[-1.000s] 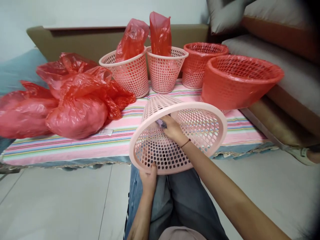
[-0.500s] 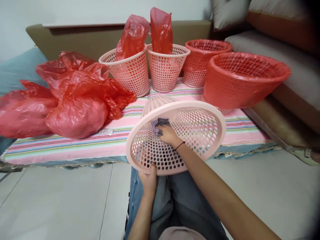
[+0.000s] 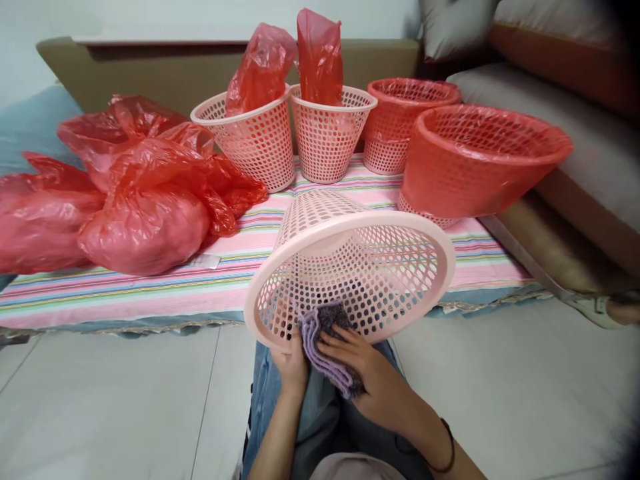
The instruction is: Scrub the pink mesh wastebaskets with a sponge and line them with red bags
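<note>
A pale pink perforated plastic basket (image 3: 360, 260) lies tilted on its side over my lap, its mouth facing me. My left hand (image 3: 291, 363) grips the near lower rim, fingers closed round it. My right hand (image 3: 370, 377) presses a folded purple-grey cloth (image 3: 327, 347) against the rim right beside the left hand, fingers curled on the cloth.
A low table with a striped pink cloth (image 3: 200, 283) holds crumpled red plastic bags (image 3: 145, 193), two pink baskets with red bags in them (image 3: 260, 137) (image 3: 330, 130), and two baskets lined in red (image 3: 405, 120) (image 3: 480, 160). A sofa (image 3: 575, 133) stands at right; pale tiled floor (image 3: 125, 407) below.
My right hand has drawn the cloth out of the basket's depth to the near rim. The basket's mouth has tipped further toward me. The left hand keeps its hold on the rim.
</note>
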